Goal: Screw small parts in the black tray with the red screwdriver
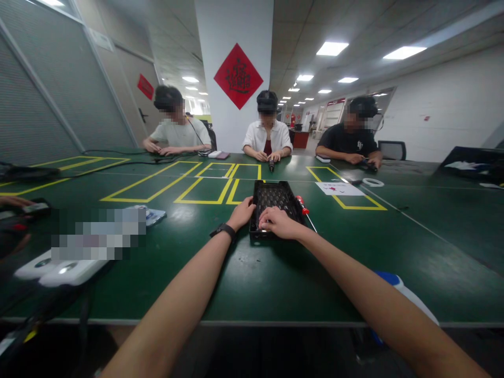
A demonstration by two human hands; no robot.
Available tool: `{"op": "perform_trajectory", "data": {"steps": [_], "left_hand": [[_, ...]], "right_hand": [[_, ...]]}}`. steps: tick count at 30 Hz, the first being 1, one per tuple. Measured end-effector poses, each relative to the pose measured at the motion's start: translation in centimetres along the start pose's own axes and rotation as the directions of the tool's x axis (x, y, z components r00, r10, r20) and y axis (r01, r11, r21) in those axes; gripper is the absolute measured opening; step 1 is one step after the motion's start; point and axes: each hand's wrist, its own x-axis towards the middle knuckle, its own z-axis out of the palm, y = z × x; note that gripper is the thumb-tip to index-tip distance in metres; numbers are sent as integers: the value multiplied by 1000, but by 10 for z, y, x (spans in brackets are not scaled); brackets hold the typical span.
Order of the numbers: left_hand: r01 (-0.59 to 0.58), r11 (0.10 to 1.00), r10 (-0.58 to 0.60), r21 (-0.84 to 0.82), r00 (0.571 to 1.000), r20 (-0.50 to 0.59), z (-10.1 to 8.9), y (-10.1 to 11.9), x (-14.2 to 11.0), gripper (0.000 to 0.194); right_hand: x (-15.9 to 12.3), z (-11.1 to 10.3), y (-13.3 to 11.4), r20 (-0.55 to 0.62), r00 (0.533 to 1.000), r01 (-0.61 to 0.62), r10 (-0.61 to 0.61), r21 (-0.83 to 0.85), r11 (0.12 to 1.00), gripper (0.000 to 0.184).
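Observation:
A black tray (276, 193) with a grid of small compartments lies on the green table in front of me. My left hand (242, 212), a dark band on its wrist, grips the tray's left wall near the front corner. Inside the tray's front part, my right hand (280, 222) has its fingers bent and drawn together, pointing down. Whatever those fingertips hold, if anything, is too small to name. Close along the tray's right side is a screwdriver (304, 207) with a red handle and a thin metal shaft.
Yellow tape outlines mark the green table (189, 294). A paper sheet (340, 189) and a white ring (373, 182) lie to the right. White devices (66, 268) with cables occupy the left. Several people sit around the table; one person's hand (16, 236) shows at far left.

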Motion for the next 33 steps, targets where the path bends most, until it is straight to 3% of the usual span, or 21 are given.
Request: {"op": "perform_trajectory", "data": {"steps": [22, 33], "left_hand": [[20, 1000, -20, -13, 1000, 5, -3, 6, -2, 47], [6, 1000, -6, -15, 1000, 6, -3, 7, -3, 45]], "right_hand": [[1, -2, -3, -125, 992, 18, -19, -4, 1000, 16], [-15, -5, 0, -215, 975, 68, -62, 20, 998, 14]]}}
